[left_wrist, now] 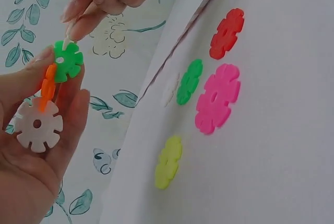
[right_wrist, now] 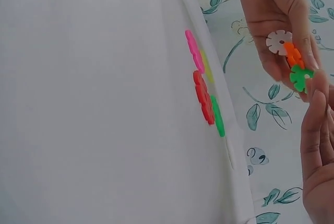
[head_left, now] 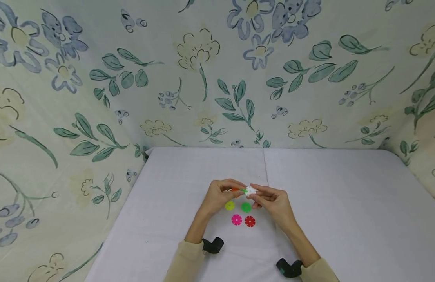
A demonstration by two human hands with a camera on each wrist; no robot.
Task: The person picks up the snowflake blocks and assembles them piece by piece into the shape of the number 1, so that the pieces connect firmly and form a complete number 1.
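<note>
Our left hand (head_left: 217,197) grips the disc chain (left_wrist: 48,84), probably so it won't wobble; our right hand (head_left: 276,200) pinches a white disc (head_left: 251,190).

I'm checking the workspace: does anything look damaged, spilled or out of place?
Nothing stands out: the joined discs in the left hand look intact, and the loose discs lie flat on the white cloth.

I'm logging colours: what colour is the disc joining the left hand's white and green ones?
The joining disc is orange, clearest in the left wrist view.
</note>
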